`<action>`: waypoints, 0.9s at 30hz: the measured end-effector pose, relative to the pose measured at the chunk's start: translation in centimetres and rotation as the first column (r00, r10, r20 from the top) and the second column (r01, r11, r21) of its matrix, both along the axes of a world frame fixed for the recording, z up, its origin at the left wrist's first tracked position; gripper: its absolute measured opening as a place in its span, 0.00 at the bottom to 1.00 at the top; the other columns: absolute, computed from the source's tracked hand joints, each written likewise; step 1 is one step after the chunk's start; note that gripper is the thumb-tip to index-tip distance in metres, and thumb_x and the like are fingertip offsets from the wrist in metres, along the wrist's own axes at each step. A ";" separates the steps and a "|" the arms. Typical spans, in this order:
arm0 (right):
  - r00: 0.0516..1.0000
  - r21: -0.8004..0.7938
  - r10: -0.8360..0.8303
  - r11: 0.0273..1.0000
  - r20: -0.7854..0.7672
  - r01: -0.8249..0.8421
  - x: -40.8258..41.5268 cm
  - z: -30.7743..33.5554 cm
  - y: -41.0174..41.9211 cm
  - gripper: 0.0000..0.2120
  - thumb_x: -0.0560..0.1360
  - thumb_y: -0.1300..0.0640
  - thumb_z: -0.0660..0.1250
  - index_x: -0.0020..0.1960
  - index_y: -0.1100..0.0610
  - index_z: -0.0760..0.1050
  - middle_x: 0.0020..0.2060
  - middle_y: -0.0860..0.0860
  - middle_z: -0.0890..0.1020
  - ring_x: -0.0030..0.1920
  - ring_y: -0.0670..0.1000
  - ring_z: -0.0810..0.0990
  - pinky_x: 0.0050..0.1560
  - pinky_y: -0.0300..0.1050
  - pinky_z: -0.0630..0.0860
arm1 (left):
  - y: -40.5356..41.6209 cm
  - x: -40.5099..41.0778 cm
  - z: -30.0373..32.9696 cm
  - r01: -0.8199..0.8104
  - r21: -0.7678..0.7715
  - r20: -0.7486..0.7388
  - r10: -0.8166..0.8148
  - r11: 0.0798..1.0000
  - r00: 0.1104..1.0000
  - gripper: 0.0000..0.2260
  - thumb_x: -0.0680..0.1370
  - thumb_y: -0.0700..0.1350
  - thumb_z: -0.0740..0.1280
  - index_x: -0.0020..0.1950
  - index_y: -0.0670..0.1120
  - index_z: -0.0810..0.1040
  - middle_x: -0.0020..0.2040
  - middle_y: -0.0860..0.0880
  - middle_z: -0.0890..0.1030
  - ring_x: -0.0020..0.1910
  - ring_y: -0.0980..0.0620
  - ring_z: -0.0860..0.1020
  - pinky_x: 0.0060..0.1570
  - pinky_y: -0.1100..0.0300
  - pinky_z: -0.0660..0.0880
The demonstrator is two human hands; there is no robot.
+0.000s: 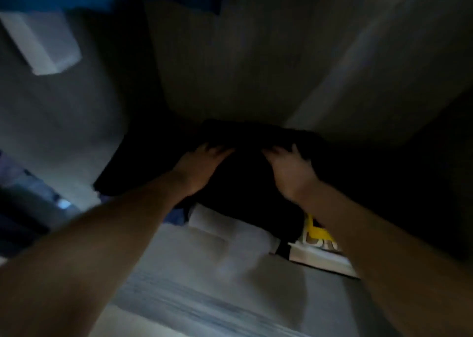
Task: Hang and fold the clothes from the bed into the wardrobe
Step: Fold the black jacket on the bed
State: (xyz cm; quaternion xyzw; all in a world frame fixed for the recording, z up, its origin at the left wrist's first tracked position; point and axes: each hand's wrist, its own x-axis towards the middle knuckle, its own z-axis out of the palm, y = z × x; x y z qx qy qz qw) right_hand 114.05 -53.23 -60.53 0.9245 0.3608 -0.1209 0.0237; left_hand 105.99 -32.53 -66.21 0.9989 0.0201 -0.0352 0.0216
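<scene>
The view is dark and blurred. A black folded garment (245, 183) lies at the centre, inside what looks like a dim wardrobe compartment. My left hand (202, 167) rests flat on its left side with straight fingers pointing inward. On the garment's right side lies my right hand (289, 170), fingers spread and slightly bent over the cloth. Both forearms reach in from the bottom corners. The garment's far edge runs under a pale panel and is lost in shadow.
A pale slanted panel (256, 62) fills the upper middle. White folded fabric (217, 226) lies just below the black garment, and a yellow printed item (316, 234) shows beside my right forearm. A white boxy shape (41, 42) sits upper left. A light surface (204, 285) spreads below.
</scene>
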 end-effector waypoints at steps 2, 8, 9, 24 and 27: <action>0.994 -0.157 -0.099 0.983 -0.045 0.091 -2.8 -6.8 -1.3 0.33 0.79 0.60 0.56 0.78 0.47 0.45 0.78 0.52 0.48 0.75 0.68 0.43 0.68 0.74 0.51 | -2.2 -1.2 -6.8 -0.031 0.146 -0.188 0.058 0.989 0.980 0.33 0.80 0.42 0.55 0.76 0.58 0.36 0.79 0.51 0.44 0.77 0.42 0.47 0.72 0.38 0.54; 0.988 -0.187 -0.154 0.970 0.013 0.153 -6.5 -13.8 -2.6 0.42 0.79 0.62 0.59 0.75 0.53 0.28 0.73 0.57 0.27 0.71 0.70 0.30 0.70 0.73 0.44 | -3.1 -2.8 -13.9 -0.018 0.200 -0.045 0.028 0.980 0.999 0.52 0.71 0.50 0.69 0.72 0.58 0.25 0.77 0.48 0.42 0.76 0.39 0.47 0.67 0.34 0.38; 0.989 -0.190 -0.147 0.971 0.011 0.146 -6.3 -13.8 -2.6 0.41 0.79 0.60 0.58 0.75 0.53 0.28 0.73 0.57 0.27 0.71 0.70 0.30 0.70 0.72 0.44 | -3.0 -2.6 -13.4 -0.021 0.193 -0.066 0.035 0.981 0.997 0.48 0.74 0.49 0.66 0.71 0.58 0.25 0.77 0.48 0.38 0.76 0.39 0.43 0.67 0.34 0.37; 0.966 -0.421 -0.118 0.907 -0.230 0.011 -16.6 5.5 -7.0 0.34 0.80 0.56 0.58 0.79 0.50 0.42 0.78 0.55 0.44 0.77 0.60 0.43 0.73 0.63 0.49 | -10.3 -13.7 9.0 0.033 -0.050 -0.374 -0.049 0.998 0.926 0.24 0.80 0.47 0.56 0.77 0.48 0.58 0.69 0.44 0.71 0.66 0.45 0.70 0.67 0.49 0.62; 0.959 -0.432 -0.119 0.902 -0.256 -0.003 -19.5 11.8 -7.9 0.33 0.79 0.55 0.59 0.79 0.52 0.45 0.77 0.57 0.50 0.76 0.59 0.52 0.71 0.59 0.57 | -12.3 -15.9 16.0 0.016 -0.087 -0.394 -0.049 0.996 0.918 0.21 0.81 0.46 0.55 0.74 0.47 0.63 0.67 0.43 0.73 0.63 0.44 0.73 0.56 0.54 0.69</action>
